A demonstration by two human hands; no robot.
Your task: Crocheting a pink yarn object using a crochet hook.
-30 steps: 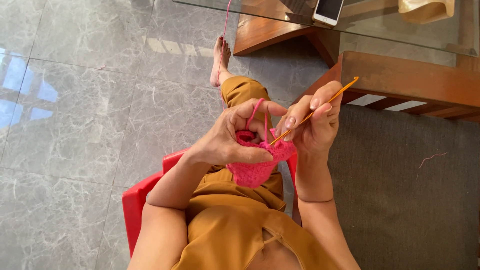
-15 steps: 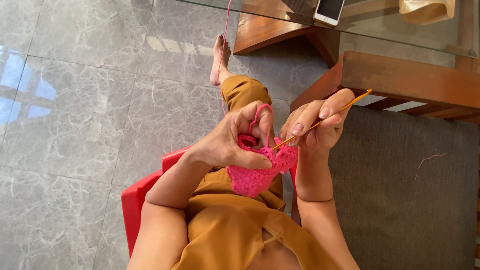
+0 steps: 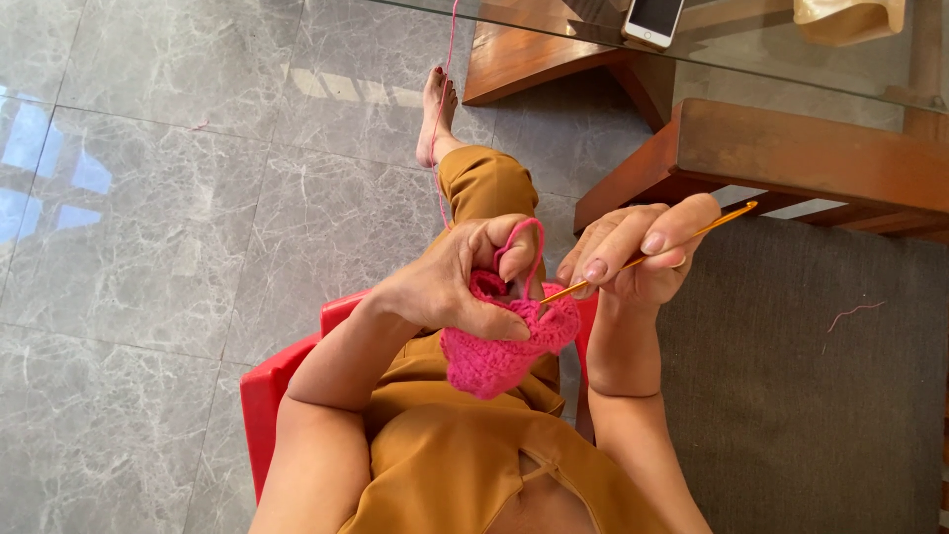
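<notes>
1. just above the lap, the left hand (image 3: 450, 287) is pinching the pink crochet piece (image 3: 499, 351) between thumb and fingers, with the pink yarn (image 3: 529, 242) looping over its raised forefinger.
2. beside it, the right hand (image 3: 633, 252) is gripping the orange crochet hook (image 3: 647, 255) between thumb and fingers, and the hook's tip is sitting at the top edge of the piece.
3. by my reading, a stitch is being worked along that edge; the next move is calling for the hook to catch the strand on the forefinger while the left hand is keeping it taut.
4. against the picture from a second ago, the hook is lying flatter, its tip is reaching further left to the piece's edge, and the right hand is sitting a little lower; the left hand's hold is looking the same.
5. below, the red stool (image 3: 277, 381) is carrying the person, with a dark rug (image 3: 811, 396) to the right.
6. farther off, the yarn is running up past the bare foot (image 3: 435, 119) toward the glass worktop (image 3: 771, 69), where a phone (image 3: 652, 20) is lying.
</notes>
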